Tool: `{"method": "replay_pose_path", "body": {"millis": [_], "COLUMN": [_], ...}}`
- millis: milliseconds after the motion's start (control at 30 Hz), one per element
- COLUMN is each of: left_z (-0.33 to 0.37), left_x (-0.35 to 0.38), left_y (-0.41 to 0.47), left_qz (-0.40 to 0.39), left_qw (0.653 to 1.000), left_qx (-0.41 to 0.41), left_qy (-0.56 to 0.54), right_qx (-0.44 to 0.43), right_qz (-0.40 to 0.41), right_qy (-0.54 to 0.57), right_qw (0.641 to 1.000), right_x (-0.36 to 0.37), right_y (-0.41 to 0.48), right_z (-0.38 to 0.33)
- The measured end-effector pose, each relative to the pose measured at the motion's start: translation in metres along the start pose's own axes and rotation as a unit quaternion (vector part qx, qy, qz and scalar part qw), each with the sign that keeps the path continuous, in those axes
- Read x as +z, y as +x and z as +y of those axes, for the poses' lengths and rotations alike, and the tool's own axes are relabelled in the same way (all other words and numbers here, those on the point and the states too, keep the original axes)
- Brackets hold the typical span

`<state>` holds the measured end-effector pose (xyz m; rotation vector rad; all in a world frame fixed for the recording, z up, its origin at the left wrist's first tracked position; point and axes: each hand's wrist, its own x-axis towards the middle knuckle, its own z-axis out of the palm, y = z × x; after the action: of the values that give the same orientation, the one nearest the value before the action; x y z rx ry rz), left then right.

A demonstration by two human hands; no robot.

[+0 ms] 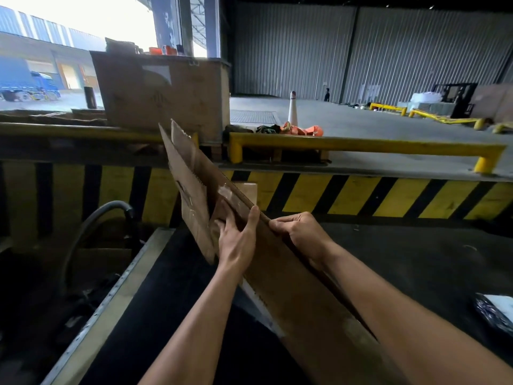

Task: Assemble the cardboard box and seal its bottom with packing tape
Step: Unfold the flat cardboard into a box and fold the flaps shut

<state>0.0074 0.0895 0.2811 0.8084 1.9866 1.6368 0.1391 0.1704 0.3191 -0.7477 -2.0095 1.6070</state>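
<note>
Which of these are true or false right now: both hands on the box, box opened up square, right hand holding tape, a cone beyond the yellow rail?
1. The left hand and the right hand both hold the cardboard box. True.
2. The box is opened up square. False: it is folded nearly flat.
3. The right hand holds tape. False: it grips the box's upper edge, and no tape roll shows.
4. A cone stands on the floor beyond the yellow rail. True.
</note>
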Motion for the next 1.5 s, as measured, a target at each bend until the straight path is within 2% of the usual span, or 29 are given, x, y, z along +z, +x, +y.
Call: {"method": "replay_pose_path", "body": {"millis": [200,367,533,733,1067,1267,1333,1500], "left_z": [-0.003,0.003,0.005,0.005,0.005,0.003,0.01,0.007], "left_x": [-0.001,-0.007,-0.008,-0.031,-0.069,-0.063,-0.063,-0.069], "left_y": [0.023,0.04,0.049,0.06,0.118,0.122,0.112,0.044], "left_qz": [-0.003,0.012,-0.055,0.012,-0.012,-0.01,-0.033,-0.212], "left_qw": [1.0,1.0,0.995,0.997,0.994,0.992,0.99,0.965], "left_qx": [0.002,0.004,-0.056,-0.074,-0.087,-0.095,-0.098,-0.091], "left_qy": [0.018,0.029,0.067,0.004,0.064,0.084,0.091,0.126], "right_qx": [-0.001,-0.025,-0.038,-0.047,0.022,0.0,0.0,0.003], "right_qz": [0.051,0.165,0.224,0.242,0.178,0.231,0.243,0.256], "right_qy": [-0.019,-0.105,-0.165,-0.255,-0.432,-0.437,-0.437,-0.419], "right_qw": [0.999,0.98,0.96,0.935,0.884,0.869,0.866,0.871], "right_x": [0.003,0.002,0.002,-0.011,-0.034,-0.022,-0.018,-0.019], "right_y": [0.017,0.036,0.051,0.064,0.048,0.042,0.044,0.046], "right_z": [0.002,0.017,0.022,0.013,0.028,0.038,0.04,0.044]}}
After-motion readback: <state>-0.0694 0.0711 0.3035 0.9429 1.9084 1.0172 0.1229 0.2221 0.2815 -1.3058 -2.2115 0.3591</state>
